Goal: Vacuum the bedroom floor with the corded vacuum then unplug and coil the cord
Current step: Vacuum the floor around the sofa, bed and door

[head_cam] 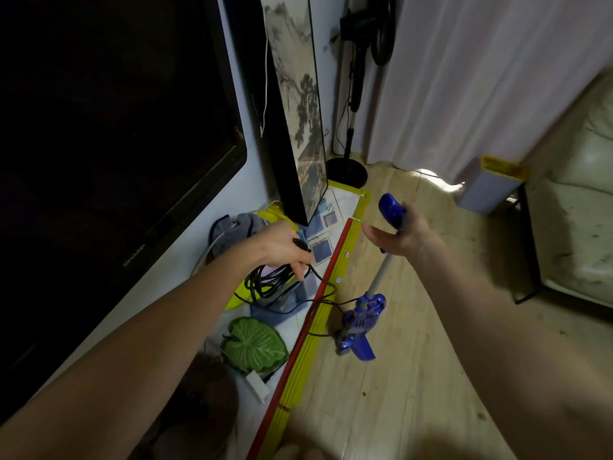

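Fingers (300, 265) of the left hand (282, 247) pinch the black cord (318, 280) above its coil (265, 283), just left of the vacuum (360, 322). Right hand (398, 235) holds the vacuum's blue handle (393, 209), with its thumb out straight. Near the vacuum's left side lies a yellow strip (315, 323).
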Tool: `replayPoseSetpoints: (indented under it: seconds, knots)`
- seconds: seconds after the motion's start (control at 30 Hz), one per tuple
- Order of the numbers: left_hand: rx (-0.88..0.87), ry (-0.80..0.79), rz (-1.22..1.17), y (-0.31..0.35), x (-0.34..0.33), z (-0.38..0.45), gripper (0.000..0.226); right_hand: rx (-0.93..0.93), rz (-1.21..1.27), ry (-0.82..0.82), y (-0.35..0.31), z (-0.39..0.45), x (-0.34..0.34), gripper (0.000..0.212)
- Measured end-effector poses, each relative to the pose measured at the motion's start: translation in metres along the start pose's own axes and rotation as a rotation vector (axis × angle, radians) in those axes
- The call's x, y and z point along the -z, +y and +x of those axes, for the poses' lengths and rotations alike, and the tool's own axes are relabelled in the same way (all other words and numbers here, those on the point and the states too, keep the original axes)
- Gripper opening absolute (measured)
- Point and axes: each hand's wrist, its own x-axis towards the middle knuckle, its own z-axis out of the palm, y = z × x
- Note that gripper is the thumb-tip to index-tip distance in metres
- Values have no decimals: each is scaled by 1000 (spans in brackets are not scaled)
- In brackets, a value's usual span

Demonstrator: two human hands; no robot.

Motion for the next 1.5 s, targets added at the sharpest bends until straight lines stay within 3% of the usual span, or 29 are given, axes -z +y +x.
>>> replayPoseSetpoints:
  seconds: [0.1, 0.2, 0.33, 0.53, 0.77, 0.93, 1.0, 1.13, 1.27, 1.5]
  knots:
    - [46, -3, -36, -5, 0, 2, 17, 80, 86, -42, -6, 9, -9, 17]
    - [100, 79, -79, -9, 0, 8, 14, 61, 67, -32, -5, 18, -16, 7]
    - [145, 120, -217, -17, -3, 24, 19, -23, -183, -11, 6, 15, 0, 22]
    - [136, 126, -309, 3, -24, 42, 9, -60, -430, -142, 19, 5, 34, 34]
    - [122, 100, -292, 23, -46, 45, 19, -30, -679, -135, 1, -19, 52, 27]
    - [140, 125, -366, 29, -55, 46, 15, -7, -992, -94, 40, -45, 98, 13]
    - [136, 135, -358, 32, -57, 47, 16, -32, -978, -100, 51, -55, 118, 2]
    - [123, 135, -312, 37, -67, 44, 20, -255, -912, -120, 54, -66, 134, 23]
    - [100, 109, -250, 44, -85, 39, 30, -280, -866, 49, 56, -61, 138, 41]
    - [95, 70, -155, 36, -109, 25, 34, -325, -756, 224, 87, -30, 158, 32]
